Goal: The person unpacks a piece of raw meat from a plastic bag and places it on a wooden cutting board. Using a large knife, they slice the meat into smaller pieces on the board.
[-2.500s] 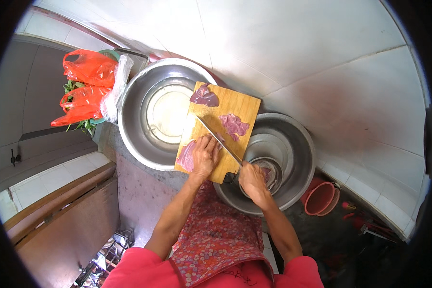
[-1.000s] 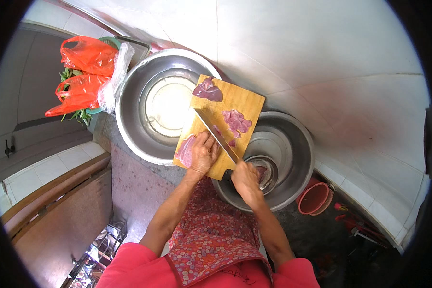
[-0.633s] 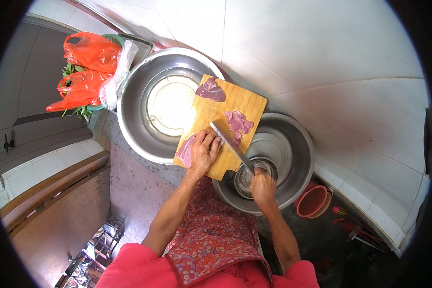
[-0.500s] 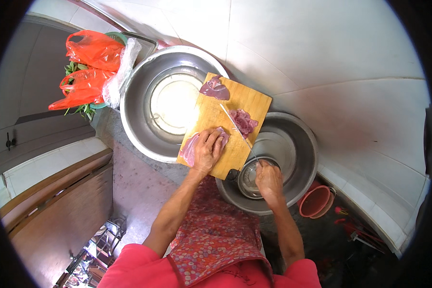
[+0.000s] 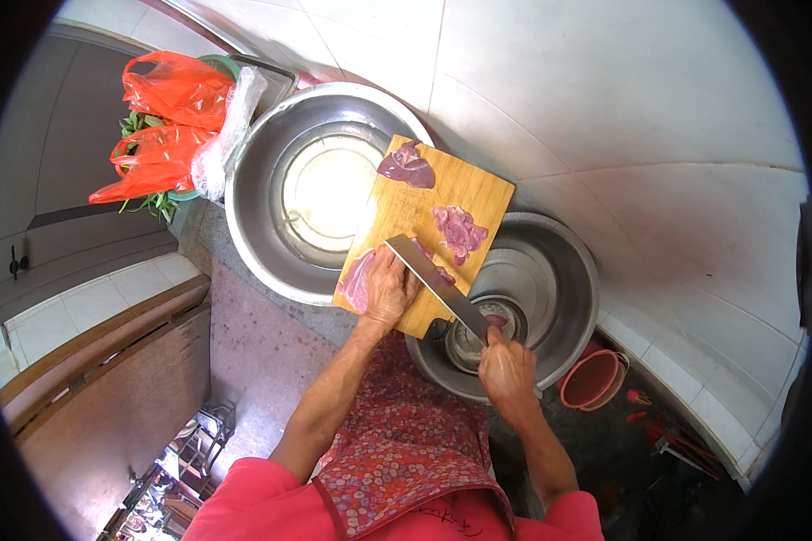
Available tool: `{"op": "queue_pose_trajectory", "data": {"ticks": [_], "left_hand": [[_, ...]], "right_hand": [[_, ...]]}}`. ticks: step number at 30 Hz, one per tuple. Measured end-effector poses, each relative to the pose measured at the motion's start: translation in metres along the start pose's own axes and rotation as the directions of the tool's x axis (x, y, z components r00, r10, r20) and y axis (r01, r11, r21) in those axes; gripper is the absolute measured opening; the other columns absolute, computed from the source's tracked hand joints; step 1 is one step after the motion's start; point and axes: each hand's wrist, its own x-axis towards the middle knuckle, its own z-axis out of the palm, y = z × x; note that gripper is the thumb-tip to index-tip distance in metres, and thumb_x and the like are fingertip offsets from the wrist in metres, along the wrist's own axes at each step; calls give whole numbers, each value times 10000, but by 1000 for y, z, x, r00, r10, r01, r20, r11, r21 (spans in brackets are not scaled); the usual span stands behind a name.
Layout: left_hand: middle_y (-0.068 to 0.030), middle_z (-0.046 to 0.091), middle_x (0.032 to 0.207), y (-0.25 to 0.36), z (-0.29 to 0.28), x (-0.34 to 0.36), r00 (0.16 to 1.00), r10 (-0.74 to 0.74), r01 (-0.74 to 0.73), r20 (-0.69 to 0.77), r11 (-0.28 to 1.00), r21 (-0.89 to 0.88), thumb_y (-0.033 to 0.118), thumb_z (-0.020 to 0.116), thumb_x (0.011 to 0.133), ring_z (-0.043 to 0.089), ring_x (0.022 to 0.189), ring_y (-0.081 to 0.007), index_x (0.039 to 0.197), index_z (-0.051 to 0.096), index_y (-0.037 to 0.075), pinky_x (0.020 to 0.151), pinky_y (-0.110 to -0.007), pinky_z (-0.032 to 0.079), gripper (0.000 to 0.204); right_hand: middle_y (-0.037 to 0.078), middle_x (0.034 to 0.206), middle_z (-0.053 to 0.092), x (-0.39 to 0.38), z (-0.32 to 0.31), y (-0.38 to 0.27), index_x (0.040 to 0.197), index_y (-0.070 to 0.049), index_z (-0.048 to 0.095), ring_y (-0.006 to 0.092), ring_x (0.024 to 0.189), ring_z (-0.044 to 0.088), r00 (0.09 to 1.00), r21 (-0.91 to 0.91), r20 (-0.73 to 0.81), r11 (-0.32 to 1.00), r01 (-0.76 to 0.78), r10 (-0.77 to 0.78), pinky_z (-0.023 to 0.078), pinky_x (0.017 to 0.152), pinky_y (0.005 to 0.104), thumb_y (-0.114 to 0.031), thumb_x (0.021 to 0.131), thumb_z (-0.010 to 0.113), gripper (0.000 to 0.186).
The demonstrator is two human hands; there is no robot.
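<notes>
My right hand (image 5: 507, 368) grips the handle of a broad kitchen knife (image 5: 442, 293). The blade slants across a wooden cutting board (image 5: 437, 194), its tip close beside my left hand (image 5: 388, 290). The fingers of that hand are bent and press on a piece of raw, pinkish meat (image 5: 355, 281), partly hidden beneath them. Small bits of meat (image 5: 445, 275) lie along the blade. Farther up the board are a heap of thin slices (image 5: 460, 233) and a darker whole piece (image 5: 408, 167).
The board bridges a large steel basin (image 5: 253, 257) on the left and a darker basin (image 5: 577, 298) on the right, which holds a small steel bowl (image 5: 465, 356). Red plastic bags (image 5: 176, 95) with greens stand far left. A reddish bucket (image 5: 591, 379) sits lower right; a tiled wall rises behind.
The knife has turned from edge-on to showing its flat side, and its tip has come down towards my left hand. The slice heap looks more spread. My left hand has barely moved.
</notes>
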Motion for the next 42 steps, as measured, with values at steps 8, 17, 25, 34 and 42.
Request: {"op": "queue_pose_trajectory", "data": {"ticks": [8, 17, 25, 34, 42], "left_hand": [[-148, 597, 969, 5, -4, 4, 999, 0, -1, 35, 1000, 28, -52, 703, 718, 579, 890, -364, 1046, 650, 3, 758, -437, 499, 337], [-146, 595, 944, 5, -2, 3, 1000, -8, 8, 4, 1000, 20, -49, 712, 716, 575, 872, -358, 1065, 659, -2, 751, -432, 495, 356], [-147, 618, 961, 5, -2, 3, 1000, 11, -11, -11, 1000, -1, -67, 702, 713, 587, 878, -352, 1030, 679, -8, 731, -425, 504, 323], [-149, 635, 987, 1, -1, 2, 1000, -2, 2, 9, 1000, -7, -65, 708, 724, 606, 906, -354, 1006, 693, -21, 764, -420, 519, 285], [-156, 631, 957, 4, 0, 1, 999, -21, 22, -24, 1000, 22, -60, 714, 731, 608, 860, -351, 1010, 687, -35, 738, -418, 514, 281]], "right_hand": [[228, 762, 681, 12, -5, -5, 902, 0, 612, 418, 753, 689, 998, 5, 64, 1000, -19, 18, 535, 698, 519, -72, 832, 594, 102], [243, 770, 672, 13, -28, -5, 889, -3, 612, 427, 771, 678, 990, 22, 139, 999, -29, 25, 515, 710, 537, -81, 819, 606, 105], [226, 744, 674, 9, -10, 4, 887, -9, 617, 424, 747, 682, 995, -22, 99, 1000, -4, 6, 523, 701, 535, -82, 830, 589, 96], [238, 795, 686, 45, -4, -13, 907, 1, 647, 419, 797, 689, 994, 14, 88, 998, 67, -68, 532, 737, 511, -75, 826, 596, 122], [246, 880, 691, 31, -1, 5, 922, -6, 654, 425, 848, 683, 989, 6, 144, 1000, 15, -16, 532, 759, 508, -68, 828, 600, 125]]}}
